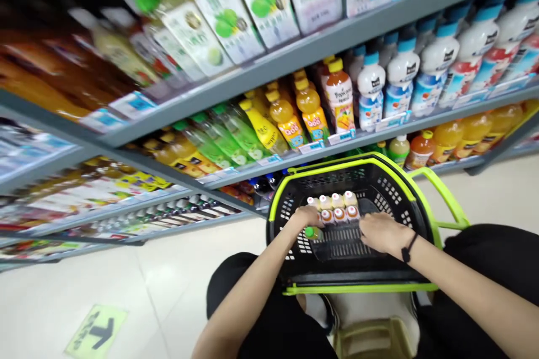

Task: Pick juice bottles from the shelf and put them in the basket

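Observation:
A black shopping basket [324, 266] with a lime-green rim sits in front of me, between my knees. Inside it stands a pack of small bottles [339, 214] with white and orange-brown tops, in two rows. My left hand [309, 216] grips the pack's left end, its fingertips partly hidden. Beside that hand lies a bottle with a green cap [312, 232], half covered by it. At the pack's right end, my right hand [381, 231] has its fingers curled in against the side; a dark band circles that wrist.
Shelves of drinks rise ahead, with yellow Qoo bottles [286, 118] and white blue-capped bottles [398, 84]. The basket's green handle [442, 196] is folded out to the right. A brownish-yellow stool-like object [373, 336] is below; a green arrow sign [96, 332] marks the floor.

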`<control>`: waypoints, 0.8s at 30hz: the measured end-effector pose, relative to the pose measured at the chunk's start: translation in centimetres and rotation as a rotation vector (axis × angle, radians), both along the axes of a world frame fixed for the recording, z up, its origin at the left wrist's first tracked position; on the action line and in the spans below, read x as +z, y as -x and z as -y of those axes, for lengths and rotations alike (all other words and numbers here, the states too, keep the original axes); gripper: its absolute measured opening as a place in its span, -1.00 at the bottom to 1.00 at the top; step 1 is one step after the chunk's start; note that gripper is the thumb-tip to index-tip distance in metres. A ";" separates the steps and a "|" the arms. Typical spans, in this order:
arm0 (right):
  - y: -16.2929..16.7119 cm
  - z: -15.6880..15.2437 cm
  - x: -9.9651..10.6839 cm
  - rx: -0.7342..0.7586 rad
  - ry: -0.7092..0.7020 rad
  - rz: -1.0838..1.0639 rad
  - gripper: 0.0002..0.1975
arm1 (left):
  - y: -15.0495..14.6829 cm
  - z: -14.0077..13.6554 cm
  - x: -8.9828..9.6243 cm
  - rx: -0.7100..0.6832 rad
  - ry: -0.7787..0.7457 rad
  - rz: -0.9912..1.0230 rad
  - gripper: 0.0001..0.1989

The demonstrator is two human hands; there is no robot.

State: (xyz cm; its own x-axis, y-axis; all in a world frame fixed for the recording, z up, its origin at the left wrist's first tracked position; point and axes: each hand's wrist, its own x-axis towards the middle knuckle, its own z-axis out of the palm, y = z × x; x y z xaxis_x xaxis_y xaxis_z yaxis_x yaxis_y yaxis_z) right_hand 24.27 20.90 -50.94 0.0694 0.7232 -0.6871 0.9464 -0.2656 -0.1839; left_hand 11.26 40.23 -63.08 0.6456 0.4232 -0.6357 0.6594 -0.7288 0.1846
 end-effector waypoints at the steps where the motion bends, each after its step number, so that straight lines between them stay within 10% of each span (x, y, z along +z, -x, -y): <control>1: 0.0 -0.1 -0.2 -0.001 0.004 0.009 -0.65 | 0.3 -0.8 2.3 0.021 0.065 0.058 -0.64; 6: 0.9 -0.4 -0.4 0.022 -0.005 0.005 -0.63 | 3.0 -4.6 14.5 0.154 0.139 0.695 -0.72; 11: 1.8 -1.2 -0.8 0.051 -0.021 -0.018 -0.60 | 4.9 -7.5 24.3 0.325 -0.247 1.316 -0.70; 14: 2.1 -1.8 -1.3 0.058 -0.024 -0.017 -0.59 | 4.7 -9.0 29.0 0.193 -0.642 1.490 -0.73; 18: 2.5 -2.2 -2.1 0.069 -0.040 -0.023 -0.58 | 3.2 -11.2 33.0 0.039 -0.925 1.312 -0.43; 24: 2.1 -1.8 -3.8 0.056 -0.045 -0.039 -0.60 | 1.2 -13.7 34.6 0.020 -0.932 1.197 -0.22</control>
State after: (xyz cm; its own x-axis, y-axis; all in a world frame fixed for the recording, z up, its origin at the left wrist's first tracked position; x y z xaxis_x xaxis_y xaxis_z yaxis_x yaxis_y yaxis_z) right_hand 22.12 22.71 -54.78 0.0019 0.7557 -0.6549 0.9513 -0.2032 -0.2317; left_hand 10.10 53.97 -28.45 0.5616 0.3803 0.7349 0.4707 -0.8773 0.0943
